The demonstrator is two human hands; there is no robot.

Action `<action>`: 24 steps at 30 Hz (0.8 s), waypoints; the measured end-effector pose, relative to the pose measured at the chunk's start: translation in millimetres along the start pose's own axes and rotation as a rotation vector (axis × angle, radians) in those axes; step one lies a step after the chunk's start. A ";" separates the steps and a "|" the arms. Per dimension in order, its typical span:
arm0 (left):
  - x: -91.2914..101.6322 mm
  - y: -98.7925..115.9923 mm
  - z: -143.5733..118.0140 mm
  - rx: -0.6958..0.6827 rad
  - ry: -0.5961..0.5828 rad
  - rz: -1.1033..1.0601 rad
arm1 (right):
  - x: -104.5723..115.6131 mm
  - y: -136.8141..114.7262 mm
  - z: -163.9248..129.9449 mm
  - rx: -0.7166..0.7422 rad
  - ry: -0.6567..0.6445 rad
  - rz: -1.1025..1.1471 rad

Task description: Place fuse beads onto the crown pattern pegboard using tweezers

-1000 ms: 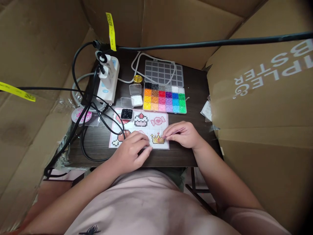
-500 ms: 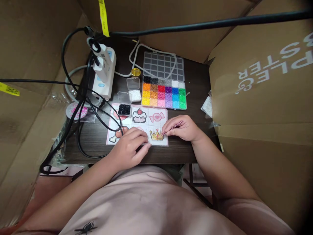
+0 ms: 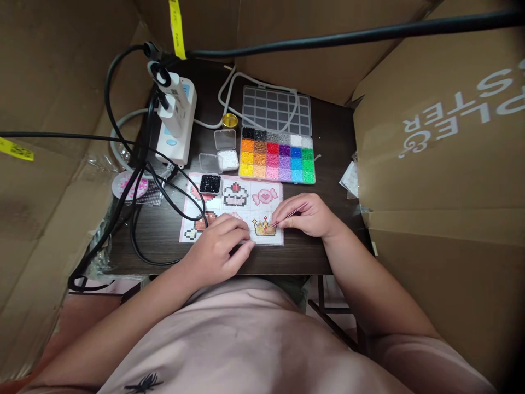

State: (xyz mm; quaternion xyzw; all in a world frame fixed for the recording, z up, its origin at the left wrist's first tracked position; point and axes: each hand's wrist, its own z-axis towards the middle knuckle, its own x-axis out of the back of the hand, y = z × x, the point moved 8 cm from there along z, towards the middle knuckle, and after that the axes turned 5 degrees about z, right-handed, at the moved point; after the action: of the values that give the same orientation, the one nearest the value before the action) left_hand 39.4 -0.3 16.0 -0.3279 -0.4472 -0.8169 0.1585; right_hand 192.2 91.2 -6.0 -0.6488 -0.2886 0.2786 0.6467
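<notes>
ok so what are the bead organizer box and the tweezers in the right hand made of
Bead organizer box: clear, glossy moulded plastic by the look; the dark table shows through its gridded lid. Tweezers in the right hand: thin and pinkish with a faint sheen, probably coated metal, too small to be sure.

left side: black cables [image 3: 135, 180] loop across the bench [image 3: 320, 257], one crossing the pattern sheet [image 3: 262, 210] corner; power strip [image 3: 176, 128] stands behind them.
back: open bead box [image 3: 276, 158] spans the middle, its lid [image 3: 274, 112] flat behind; small cases [image 3: 223, 150] just left of it.
right side: cardboard wall [image 3: 443, 164] hard against the bench edge; bare strip between bead box and wall, only a small plastic bag [image 3: 349, 179] there.
overhead: black rod [image 3: 348, 37] crosses above the back.
front: bare bench edge either side of the sheet.
</notes>
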 end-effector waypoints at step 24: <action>0.7 0.6 -0.5 0.001 0.013 -0.003 | 6.2 0.2 0.2 0.003 0.083 0.053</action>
State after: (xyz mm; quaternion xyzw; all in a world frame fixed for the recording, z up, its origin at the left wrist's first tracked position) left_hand 39.0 -1.0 16.7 -0.3219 -0.4470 -0.8191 0.1602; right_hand 196.3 95.9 -6.1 -0.6662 -0.2441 0.2689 0.6513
